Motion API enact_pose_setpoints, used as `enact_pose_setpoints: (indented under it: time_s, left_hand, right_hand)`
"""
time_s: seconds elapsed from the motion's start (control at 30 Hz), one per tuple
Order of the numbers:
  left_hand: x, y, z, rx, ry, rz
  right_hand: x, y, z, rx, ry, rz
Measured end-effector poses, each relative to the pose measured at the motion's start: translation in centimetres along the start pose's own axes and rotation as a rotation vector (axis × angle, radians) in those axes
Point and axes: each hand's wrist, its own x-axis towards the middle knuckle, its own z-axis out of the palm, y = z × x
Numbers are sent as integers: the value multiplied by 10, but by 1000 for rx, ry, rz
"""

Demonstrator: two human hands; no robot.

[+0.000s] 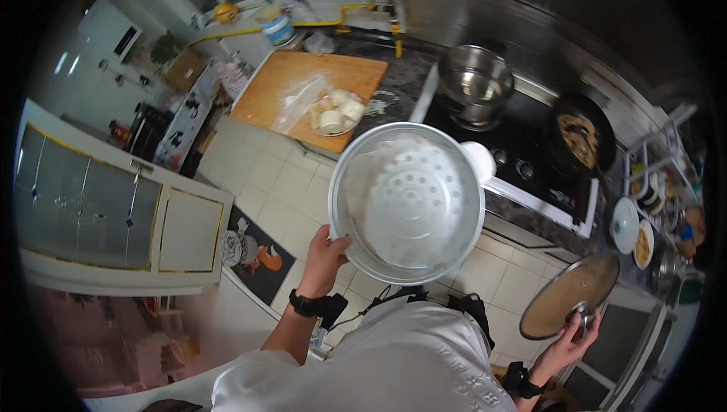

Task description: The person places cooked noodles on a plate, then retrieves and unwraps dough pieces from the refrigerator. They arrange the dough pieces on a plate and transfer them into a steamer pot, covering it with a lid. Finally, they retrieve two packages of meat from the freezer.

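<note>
My left hand grips the near left rim of a round metal steamer tray. Holes dot its base, and a thin whitish cloth or liner lies inside it. On the right, the fingers of my right hand hold the knob of a glass pot lid, which is tilted. Beyond the steamer, a plate of pale dough pieces rests on a floured wooden board. A stainless steel pot stands on the black gas stove. A dark wok with brown food is at its right.
To the right are a dish rack, a white lidded bowl and a plate of food on the counter. A yellow gas pipe runs along the back wall. The glazed door is at the left, with a dark mat beside it.
</note>
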Motion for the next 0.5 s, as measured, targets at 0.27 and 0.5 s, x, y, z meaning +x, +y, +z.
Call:
enact_pose_setpoints:
  time_s: [0.27, 0.5]
  left_hand:
    - [-2, -10, -142, -320, 500, 158]
    - [51, 31, -264, -537, 719, 177]
  right_hand:
    - [-35, -53, 236, 113, -670, -350]
    - [-79, -84, 392, 248, -998, -235]
